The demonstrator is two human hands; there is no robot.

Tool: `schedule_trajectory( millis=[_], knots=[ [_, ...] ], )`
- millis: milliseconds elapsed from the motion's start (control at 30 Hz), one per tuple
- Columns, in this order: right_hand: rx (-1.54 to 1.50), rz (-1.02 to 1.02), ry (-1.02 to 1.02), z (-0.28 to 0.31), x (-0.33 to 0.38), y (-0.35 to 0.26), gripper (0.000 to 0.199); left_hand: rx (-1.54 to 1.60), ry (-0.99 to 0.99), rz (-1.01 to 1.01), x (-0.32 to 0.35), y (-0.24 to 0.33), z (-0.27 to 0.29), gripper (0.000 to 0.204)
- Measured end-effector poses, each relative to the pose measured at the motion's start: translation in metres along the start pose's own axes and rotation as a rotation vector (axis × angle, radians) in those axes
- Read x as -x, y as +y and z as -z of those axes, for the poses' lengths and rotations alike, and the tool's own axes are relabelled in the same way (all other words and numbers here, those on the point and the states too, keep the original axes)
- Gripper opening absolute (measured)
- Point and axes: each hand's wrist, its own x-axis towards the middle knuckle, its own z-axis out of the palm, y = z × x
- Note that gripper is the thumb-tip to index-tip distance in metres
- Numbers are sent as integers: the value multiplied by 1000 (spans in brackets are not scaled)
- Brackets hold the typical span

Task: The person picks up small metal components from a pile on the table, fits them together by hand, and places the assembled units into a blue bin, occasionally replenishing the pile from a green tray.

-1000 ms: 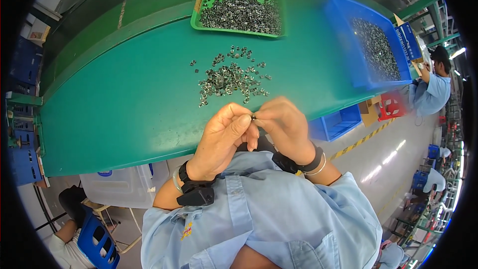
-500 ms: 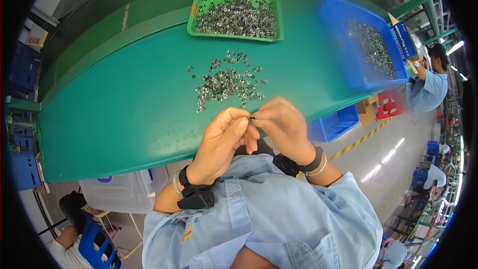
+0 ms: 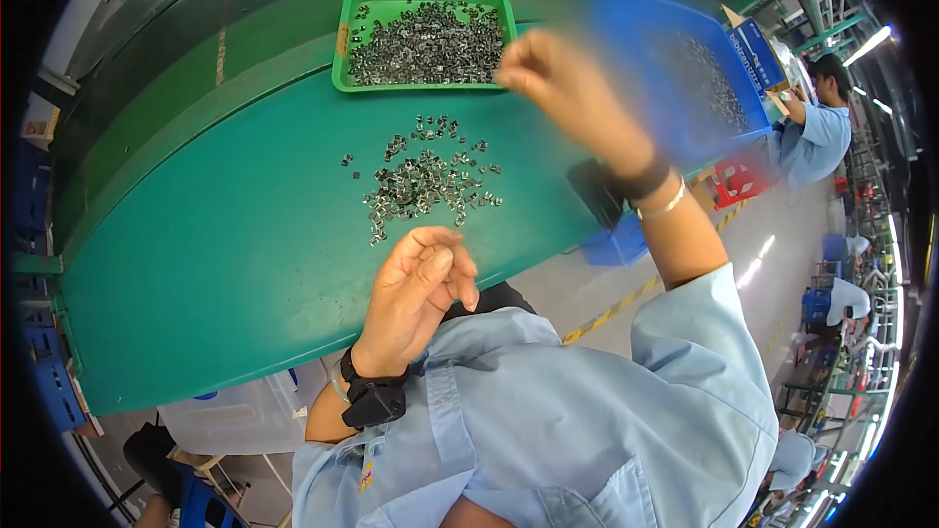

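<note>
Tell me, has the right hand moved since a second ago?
Yes. The right hand has left the left hand and swung up and away, now blurred between the green tray and the blue bin.

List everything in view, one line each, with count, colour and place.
table: one, green, across the middle.
green tray: one, far side of the table, full of small metal parts.
loose parts: a small pile, grey metal, on the table in front of the left hand.
blue bin: one, far right of the table, holding more small parts; blurred.
co-worker: one, light blue shirt, at the far right.
left hand: near the table's edge, fingers curled, black wristband; whether it holds a part is unclear.
right hand: raised between tray and bin, motion-blurred, black band and bracelet on the wrist.
</note>
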Motion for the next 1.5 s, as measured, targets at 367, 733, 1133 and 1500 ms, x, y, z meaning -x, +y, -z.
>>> schedule_trajectory(
  millis=[367, 733, 1133, 1500],
  knots=[
    [225, 68, -160, -27, 74, 0, 12, -51, -49, 32, 1, -4, -2, 19],
    [-389, -79, -37, -20, 98, -24, 11, -183, 62, 43, -7, 1, -23, 21],
    [-537, 109, 83, -50, 117, -38, 21, -190, 119, -4, -10, -5, -30, 20],
    [-301, 204, 94, -45, 120, -43, 24, -376, 147, -37, -7, -3, -28, 15]
  ],
)
